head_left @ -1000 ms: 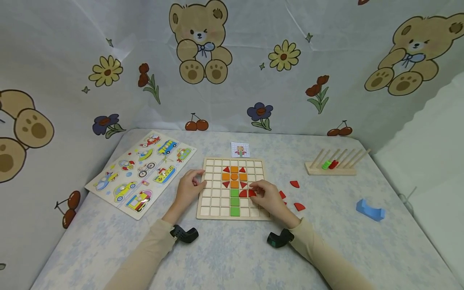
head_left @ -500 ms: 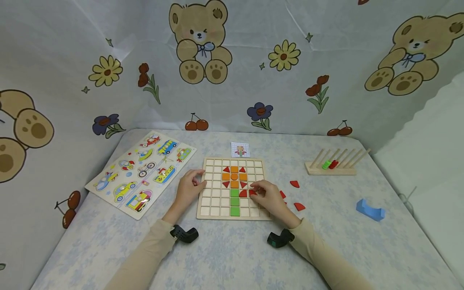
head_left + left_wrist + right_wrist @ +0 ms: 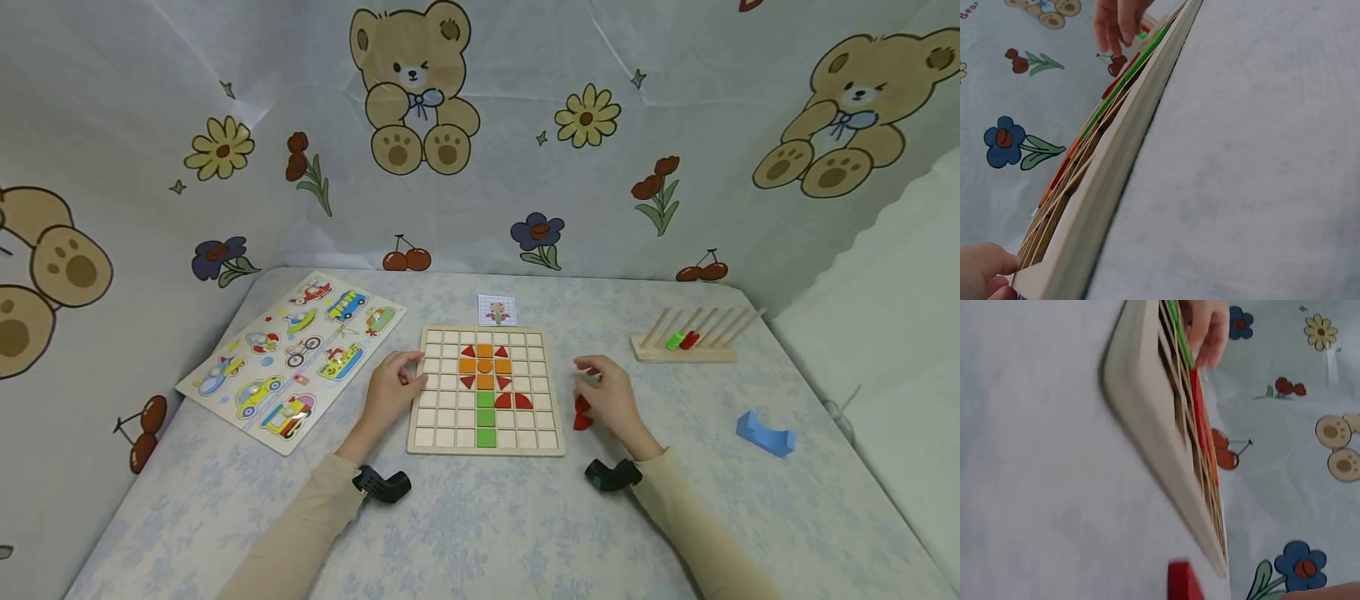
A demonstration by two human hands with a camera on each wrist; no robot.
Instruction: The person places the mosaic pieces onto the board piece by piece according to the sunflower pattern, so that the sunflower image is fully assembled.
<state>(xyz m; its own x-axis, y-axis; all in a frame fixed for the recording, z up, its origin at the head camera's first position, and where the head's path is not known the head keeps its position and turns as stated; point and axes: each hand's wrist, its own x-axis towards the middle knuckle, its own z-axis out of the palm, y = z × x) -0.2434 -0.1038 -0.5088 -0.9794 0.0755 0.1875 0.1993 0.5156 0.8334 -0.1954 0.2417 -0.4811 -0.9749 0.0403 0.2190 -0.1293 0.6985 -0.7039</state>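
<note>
A square wooden grid board (image 3: 445, 439) lies flat on the table, bearing a figure of orange, green and red pieces. My left hand (image 3: 392, 387) holds its left edge, thumb and fingers at the rim; the left wrist view shows these fingers (image 3: 997, 261) right at a corner. To the right of the board, my right hand (image 3: 611, 398) hovers over loose red pieces (image 3: 581, 421), fingers bent and apart, and it covers some of them. On the board, two red quarter-round pieces (image 3: 522, 402) sit side by side next to the green squares (image 3: 486, 417).
A small printed pattern card (image 3: 497, 310) lies behind the board. To the left is a vehicle puzzle board (image 3: 292, 358). A peg stand (image 3: 686, 354) with green and red beads and a blue curved block (image 3: 766, 435) lie to the right.
My right hand has let go of a red quarter-round piece on the board and moved right over the loose red pieces. My left hand has stayed at the board's edge.
</note>
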